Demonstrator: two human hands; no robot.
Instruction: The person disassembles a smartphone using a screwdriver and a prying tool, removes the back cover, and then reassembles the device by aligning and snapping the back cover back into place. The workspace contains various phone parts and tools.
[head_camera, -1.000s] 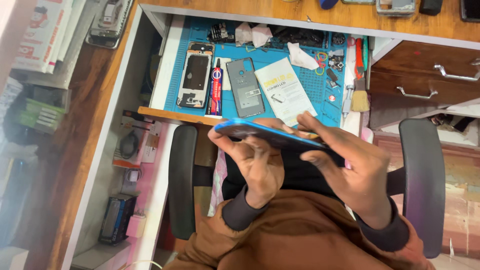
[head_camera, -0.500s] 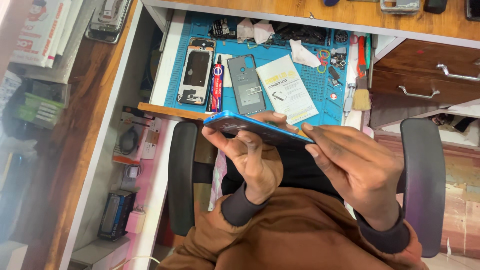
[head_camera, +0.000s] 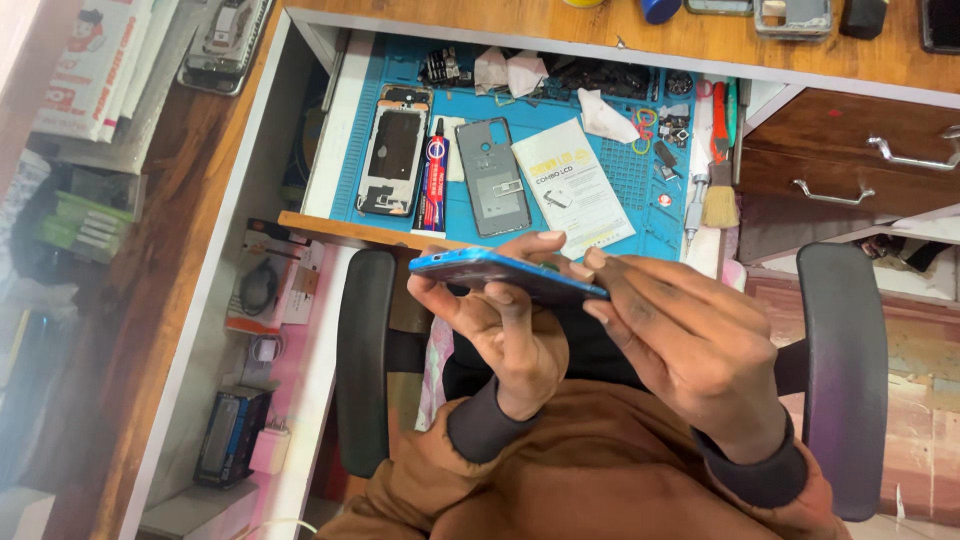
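A blue phone back cover is held flat and edge-on above my lap, just in front of the desk edge. My left hand grips it from below, fingers curled around its near edge. My right hand holds its right end, fingertips pressed on the rim. Behind, on a blue work mat, lie a phone frame, a red and black glue tube, a grey phone panel and a white paper packet.
A brush, small tools and crumpled tissues sit on the mat. Wooden drawers with metal handles are at the right. Black chair armrests flank my lap. Boxes and a charger fill the shelf at left.
Both hands have shifted the blue cover slightly left and lower, tilting it flatter. My right hand's fingers have stretched along its right end.
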